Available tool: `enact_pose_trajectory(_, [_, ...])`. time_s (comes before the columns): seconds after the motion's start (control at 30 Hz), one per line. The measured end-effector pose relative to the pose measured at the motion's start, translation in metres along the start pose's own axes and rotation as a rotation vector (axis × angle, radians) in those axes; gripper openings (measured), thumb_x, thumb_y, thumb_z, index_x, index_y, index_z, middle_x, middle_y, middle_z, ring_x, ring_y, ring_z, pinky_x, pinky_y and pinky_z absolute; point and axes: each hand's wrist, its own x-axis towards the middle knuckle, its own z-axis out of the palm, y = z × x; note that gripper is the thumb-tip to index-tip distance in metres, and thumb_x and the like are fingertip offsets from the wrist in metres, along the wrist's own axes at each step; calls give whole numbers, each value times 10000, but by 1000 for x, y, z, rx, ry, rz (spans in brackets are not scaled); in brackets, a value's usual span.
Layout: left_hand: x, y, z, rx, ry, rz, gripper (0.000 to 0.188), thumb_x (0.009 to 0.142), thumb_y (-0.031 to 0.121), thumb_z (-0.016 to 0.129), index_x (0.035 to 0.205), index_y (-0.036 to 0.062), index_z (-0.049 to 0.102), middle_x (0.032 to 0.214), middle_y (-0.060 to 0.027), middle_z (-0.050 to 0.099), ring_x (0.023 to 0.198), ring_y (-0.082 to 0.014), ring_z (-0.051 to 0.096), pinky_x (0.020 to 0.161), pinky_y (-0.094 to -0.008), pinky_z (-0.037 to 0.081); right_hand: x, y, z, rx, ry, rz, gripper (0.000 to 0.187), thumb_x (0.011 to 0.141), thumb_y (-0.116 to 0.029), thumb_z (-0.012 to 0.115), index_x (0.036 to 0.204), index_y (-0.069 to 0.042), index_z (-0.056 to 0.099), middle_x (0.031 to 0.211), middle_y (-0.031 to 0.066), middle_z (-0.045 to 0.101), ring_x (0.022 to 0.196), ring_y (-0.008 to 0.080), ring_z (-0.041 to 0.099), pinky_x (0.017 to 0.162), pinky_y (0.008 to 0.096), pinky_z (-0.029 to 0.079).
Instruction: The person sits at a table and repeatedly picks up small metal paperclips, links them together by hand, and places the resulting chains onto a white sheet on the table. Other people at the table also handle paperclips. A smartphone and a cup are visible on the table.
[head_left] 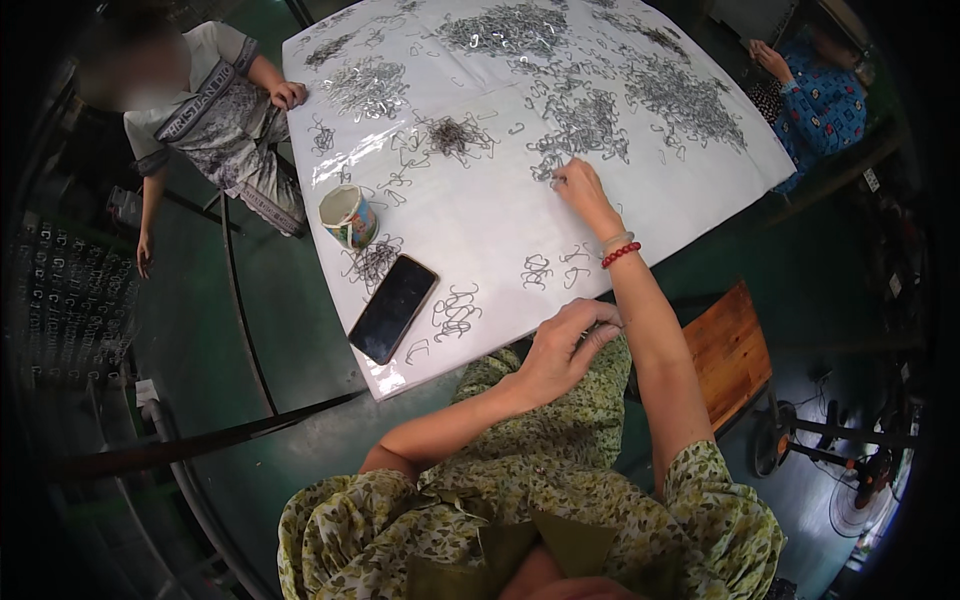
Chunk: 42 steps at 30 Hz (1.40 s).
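Note:
Small bent metal hooks (585,125) lie in a loose heap on the white-covered table (470,190). At the heap's near edge my right hand (585,192) reaches down, fingers closed in a pinch on a metal hook, mostly hidden by the fingertips. My left hand (565,350) is held at the table's front edge, beside my right forearm. Its fingers are curled in toward the thumb; whatever may be between them is too small to make out. Just beyond it lie small groups of hooks (537,271), and more hooks (457,313) are to its left.
A black phone (394,308) and a patterned cup (348,217) stand at the table's left side, near dark hooks (376,260). Other heaps (505,30) spread over the far side. One person (215,110) sits left, another (820,105) right. A wooden stool (728,355) is at my right.

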Motion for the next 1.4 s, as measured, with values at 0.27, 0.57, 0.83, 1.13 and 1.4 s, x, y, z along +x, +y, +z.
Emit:
enact_pose_trajectory(0.27, [3, -7, -2, -15, -6, -17, 147, 896, 22, 631, 1038, 0, 596, 989, -138, 643, 927, -297, 620, 816, -382, 494, -17, 7, 2, -137, -59, -134, 74, 842, 22, 561, 862, 26, 633, 1006, 204, 605, 1046, 364, 550, 858, 430, 497])
enact_pose_trajectory(0.57, [2, -12, -1, 45, 6, 38, 105, 915, 26, 615, 1012, -9, 595, 952, -126, 633, 891, -242, 625, 787, -335, 495, -82, -32, -66, 208, 143, -97, 194, 929, 2, 465, 1019, -11, 637, 891, 130, 599, 719, 266, 597, 679, 354, 475])
enact_pose_trajectory(0.83, [11, -28, 2, 50, 99, -27, 121, 921, 64, 613, 1005, -3, 561, 940, -162, 614, 871, -314, 619, 754, -368, 491, -139, -111, -175, 490, -134, 186, 291, 891, 17, 568, 1177, -35, 592, 770, 67, 597, 634, 101, 552, 571, 255, 437])
enact_pose_trajectory(1.13, [14, -18, -3, 211, 82, 65, 116, 918, 54, 613, 1015, 7, 572, 906, -145, 616, 843, -301, 607, 723, -384, 474, -153, -133, -194, 519, 23, 259, 140, 842, 30, 667, 967, 45, 606, 755, 83, 684, 586, 93, 602, 525, 222, 459])
enact_pose_trajectory(1.4, [7, -29, -12, 188, 19, 18, 141, 909, 71, 624, 1028, 10, 581, 961, -137, 618, 914, -306, 598, 786, -390, 474, -150, -142, -182, 513, 64, 195, 72, 815, 44, 693, 880, 59, 665, 757, 79, 693, 606, 97, 633, 547, 218, 479])
